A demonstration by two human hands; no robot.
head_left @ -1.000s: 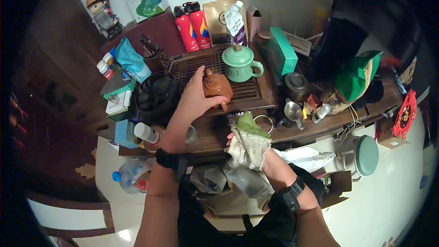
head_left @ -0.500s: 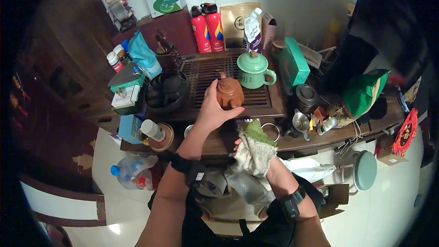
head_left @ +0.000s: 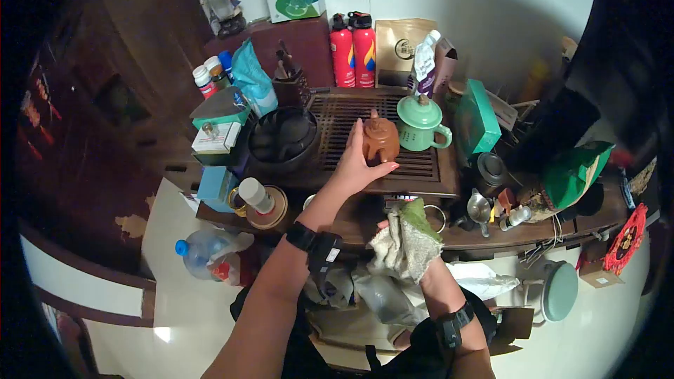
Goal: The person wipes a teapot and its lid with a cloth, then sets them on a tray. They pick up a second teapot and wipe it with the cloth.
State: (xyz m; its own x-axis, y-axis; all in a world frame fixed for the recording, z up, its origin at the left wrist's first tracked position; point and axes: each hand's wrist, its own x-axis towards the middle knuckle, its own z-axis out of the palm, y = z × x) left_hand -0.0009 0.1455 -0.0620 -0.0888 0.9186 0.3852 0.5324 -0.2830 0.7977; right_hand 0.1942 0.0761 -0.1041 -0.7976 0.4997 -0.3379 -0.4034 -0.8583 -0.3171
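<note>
My left hand reaches over the slatted wooden tea tray and grips a small brown clay teapot from its left side. The teapot sits low over the tray, just left of a green lidded mug. My right hand is nearer to me, at the front edge of the dark wooden table, mostly covered by the crumpled beige and green cloth it holds.
A black ribbed bowl stands left of the tray. Behind it are two red bottles, a brown bag and a teal box. A metal strainer lies at right. A plastic water bottle lies on the floor.
The view has shifted, so everything sits further right in frame. My left hand stays on the clay teapot, my right hand stays on the cloth.
</note>
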